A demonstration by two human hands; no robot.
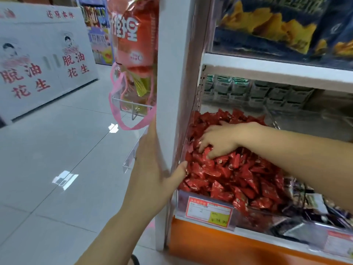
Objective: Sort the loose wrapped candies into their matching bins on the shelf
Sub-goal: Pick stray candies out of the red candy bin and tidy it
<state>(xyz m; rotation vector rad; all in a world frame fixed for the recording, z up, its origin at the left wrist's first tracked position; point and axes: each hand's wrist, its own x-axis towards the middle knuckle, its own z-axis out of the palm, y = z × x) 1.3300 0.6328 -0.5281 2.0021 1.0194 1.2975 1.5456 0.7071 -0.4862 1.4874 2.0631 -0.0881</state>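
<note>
A clear bin (202, 215) on the lower shelf is heaped with red wrapped candies (225, 175). My right hand (219, 139) lies on top of the heap at its left side, fingers curled down around red candies. My left hand (152, 165) is at the white end panel (172, 83) of the shelf. Its fingers lie flat along the panel's outer side and its thumb hooks round the edge, touching the bin's left side. To the right, a neighbouring bin holds dark wrapped candies (309, 203).
A price label (209, 211) is fixed to the bin's front. Snack bags (267, 22) fill the shelf above. A red snack bag (133, 41) and pink-handled bags hang on a wire rack left of the panel. The tiled aisle floor (57, 150) is to the left.
</note>
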